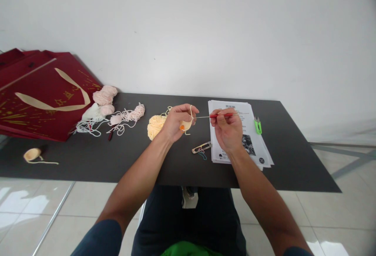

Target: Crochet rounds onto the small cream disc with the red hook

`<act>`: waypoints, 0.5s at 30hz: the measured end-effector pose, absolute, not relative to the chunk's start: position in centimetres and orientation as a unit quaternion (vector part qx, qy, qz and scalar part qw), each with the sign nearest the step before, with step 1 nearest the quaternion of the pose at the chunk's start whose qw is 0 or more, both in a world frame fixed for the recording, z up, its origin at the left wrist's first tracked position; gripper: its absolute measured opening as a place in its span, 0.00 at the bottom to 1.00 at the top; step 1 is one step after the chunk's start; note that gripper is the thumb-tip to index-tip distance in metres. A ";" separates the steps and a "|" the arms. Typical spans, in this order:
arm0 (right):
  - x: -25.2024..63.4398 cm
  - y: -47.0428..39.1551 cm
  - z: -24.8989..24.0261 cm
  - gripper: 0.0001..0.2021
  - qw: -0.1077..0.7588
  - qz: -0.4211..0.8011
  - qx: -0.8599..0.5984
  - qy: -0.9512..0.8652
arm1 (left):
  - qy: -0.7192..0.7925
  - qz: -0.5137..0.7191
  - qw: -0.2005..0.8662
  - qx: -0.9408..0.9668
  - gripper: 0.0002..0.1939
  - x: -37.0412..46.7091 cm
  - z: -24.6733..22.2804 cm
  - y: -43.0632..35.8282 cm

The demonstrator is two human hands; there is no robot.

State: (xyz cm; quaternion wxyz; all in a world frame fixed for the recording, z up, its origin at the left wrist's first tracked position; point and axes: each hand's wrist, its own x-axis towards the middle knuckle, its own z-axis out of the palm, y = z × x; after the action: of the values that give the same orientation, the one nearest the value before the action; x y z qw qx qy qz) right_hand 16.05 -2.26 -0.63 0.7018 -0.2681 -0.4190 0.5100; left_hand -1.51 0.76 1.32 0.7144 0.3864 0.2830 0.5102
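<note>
Above the dark table, my left hand (178, 121) is closed around a small pale-yellow crochet piece (187, 125) with an orange spot on it. A strand of yellow yarn loops over its index finger. My right hand (227, 128) grips a crochet hook (216, 116) by its red handle. The thin metal shaft points left and reaches the crochet piece; its tip is too small to make out. Just left of my left hand lies a ball of yellow yarn (155, 126), partly behind the wrist.
Printed sheets (219, 146) lie under my right hand, with green thread snips (257, 125) to their right and another cutter (201, 147) to their left. Pink yarn (105, 94) sits by red paper bags (38, 91). A yellow crocheted piece (32, 154) rests at far left.
</note>
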 end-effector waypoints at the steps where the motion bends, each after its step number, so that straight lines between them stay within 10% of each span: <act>1: 16.1 -2.3 -0.6 0.11 0.697 0.527 -0.267 -0.407 | 0.278 0.507 0.719 0.384 0.13 -1.5 1.3 0.8; 15: 14.7 -1.9 -1.5 0.12 0.686 0.598 -0.309 -0.277 | 0.330 0.544 0.638 0.434 0.23 -1.0 0.1 0.9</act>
State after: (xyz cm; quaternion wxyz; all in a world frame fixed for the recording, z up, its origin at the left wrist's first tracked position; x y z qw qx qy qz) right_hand 14.69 -1.91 -1.47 0.6862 -0.3088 -0.2766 0.5978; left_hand -0.95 0.89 0.07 0.6375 0.4342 0.3300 0.5442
